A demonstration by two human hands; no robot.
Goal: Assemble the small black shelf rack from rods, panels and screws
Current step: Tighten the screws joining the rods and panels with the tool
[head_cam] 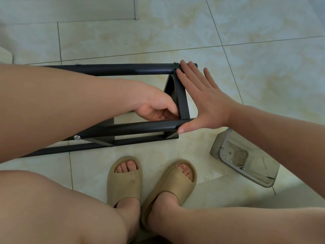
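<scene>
Fingers (162,115) of your left hand (154,106) curl inside the frame against the inner face of the end panel (182,103); I cannot tell whether they pinch anything. Your right hand (202,103) lies flat with straight fingers along the panel's outer side, fingertips on the far rod (114,69), thumb tip at the end of the near rod (131,127). You have the black shelf rack (105,143) lying on its side on the tiled floor (246,50), silver screw heads (77,137) showing on its rods. Near its right end, apart from it, sits a grey plastic tray (219,147), and your beige slippers (126,178) stand just in front.
</scene>
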